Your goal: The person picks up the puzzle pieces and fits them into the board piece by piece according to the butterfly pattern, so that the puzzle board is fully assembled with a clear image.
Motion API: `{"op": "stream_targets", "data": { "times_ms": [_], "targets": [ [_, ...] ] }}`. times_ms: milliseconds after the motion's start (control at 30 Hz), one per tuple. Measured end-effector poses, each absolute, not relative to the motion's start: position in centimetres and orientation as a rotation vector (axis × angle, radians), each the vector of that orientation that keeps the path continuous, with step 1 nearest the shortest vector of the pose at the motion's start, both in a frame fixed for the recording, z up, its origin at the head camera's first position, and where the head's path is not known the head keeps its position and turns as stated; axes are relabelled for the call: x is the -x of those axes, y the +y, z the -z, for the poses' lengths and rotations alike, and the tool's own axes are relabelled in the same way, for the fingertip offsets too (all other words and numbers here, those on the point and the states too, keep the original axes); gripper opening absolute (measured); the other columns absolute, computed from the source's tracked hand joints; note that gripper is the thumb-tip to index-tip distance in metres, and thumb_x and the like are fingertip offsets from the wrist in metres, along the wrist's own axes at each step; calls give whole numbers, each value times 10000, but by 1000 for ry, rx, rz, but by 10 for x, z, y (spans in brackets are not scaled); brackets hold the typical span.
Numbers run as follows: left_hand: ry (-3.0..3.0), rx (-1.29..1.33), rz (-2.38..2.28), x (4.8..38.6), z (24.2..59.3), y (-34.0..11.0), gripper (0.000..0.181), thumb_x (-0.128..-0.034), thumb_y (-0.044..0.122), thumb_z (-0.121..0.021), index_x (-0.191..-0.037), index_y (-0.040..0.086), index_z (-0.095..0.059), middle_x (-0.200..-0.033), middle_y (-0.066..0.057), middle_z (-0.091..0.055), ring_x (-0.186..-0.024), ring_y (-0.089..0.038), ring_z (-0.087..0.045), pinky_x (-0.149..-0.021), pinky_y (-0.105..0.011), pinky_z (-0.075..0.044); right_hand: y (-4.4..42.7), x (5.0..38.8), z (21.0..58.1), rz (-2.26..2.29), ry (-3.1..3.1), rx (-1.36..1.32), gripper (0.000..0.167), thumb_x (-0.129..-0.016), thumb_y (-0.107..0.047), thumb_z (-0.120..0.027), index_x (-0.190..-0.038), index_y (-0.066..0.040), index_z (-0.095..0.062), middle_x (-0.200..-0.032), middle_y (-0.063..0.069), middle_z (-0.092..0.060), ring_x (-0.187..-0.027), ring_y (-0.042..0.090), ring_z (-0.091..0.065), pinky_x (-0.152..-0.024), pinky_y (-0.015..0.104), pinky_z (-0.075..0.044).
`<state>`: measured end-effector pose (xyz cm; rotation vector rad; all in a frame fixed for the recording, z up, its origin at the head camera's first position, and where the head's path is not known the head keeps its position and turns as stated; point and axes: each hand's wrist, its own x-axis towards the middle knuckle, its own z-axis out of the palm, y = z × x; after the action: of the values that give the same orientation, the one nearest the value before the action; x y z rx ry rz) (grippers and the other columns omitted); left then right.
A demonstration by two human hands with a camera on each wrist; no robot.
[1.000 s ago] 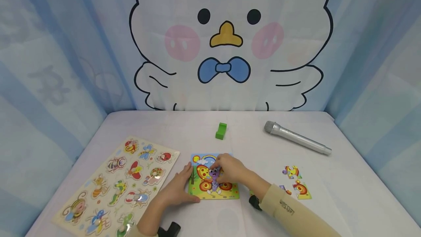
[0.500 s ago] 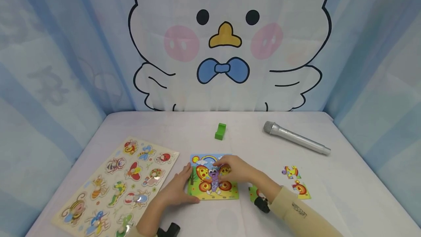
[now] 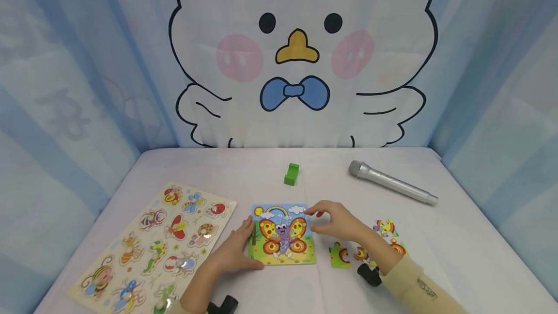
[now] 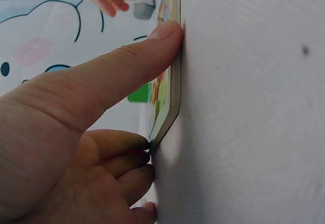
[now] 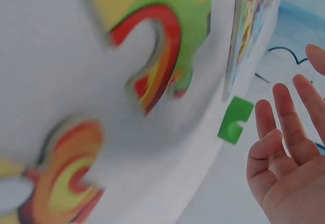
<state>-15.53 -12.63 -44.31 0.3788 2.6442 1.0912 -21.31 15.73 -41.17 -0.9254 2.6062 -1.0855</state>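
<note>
A square butterfly jigsaw puzzle (image 3: 283,241) with a rainbow and sun lies flat on the white table. At its lower left corner is my left hand (image 3: 235,250), the thumb against the near edge and the fingers along the left edge. The left wrist view shows that thumb (image 4: 127,61) straight on the rim. My right hand (image 3: 337,220) is beside the puzzle's upper right edge, fingers apart and holding nothing. In the right wrist view, loose jigsaw pieces, one green with a red arc (image 5: 195,36) and one orange (image 5: 84,148), lie under the wrist.
On the left lies a wooden insect board (image 3: 178,246). A green block (image 3: 291,174) sits behind the puzzle, and a silver microphone (image 3: 392,183) lies at the back right. More loose pieces (image 3: 385,227) are partly covered by the right forearm. A printed curtain (image 3: 301,125) closes the back.
My right hand has moved off the puzzle to its right side, uncovering the butterfly's right wings. Loose pieces near the right wrist have come into view. The left hand stays at the puzzle's corner.
</note>
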Motion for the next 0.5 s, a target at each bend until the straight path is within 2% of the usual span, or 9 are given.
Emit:
{"op": "stream_targets", "data": {
  "times_ms": [500],
  "targets": [
    [2637, -374, -1104, 156, 445, -126, 1038, -610, 316, -832, -1391, -78, -273, -1490, -206, -153, -1355, -372, -147, -1093, -526, -114, 229, 208, 418, 1038, 2824, 676, 342, -774, -107, -715, -1104, -69, -634, -1067, 57, -630, -976, 271, -540, -845, 492, -451]
  ]
}}
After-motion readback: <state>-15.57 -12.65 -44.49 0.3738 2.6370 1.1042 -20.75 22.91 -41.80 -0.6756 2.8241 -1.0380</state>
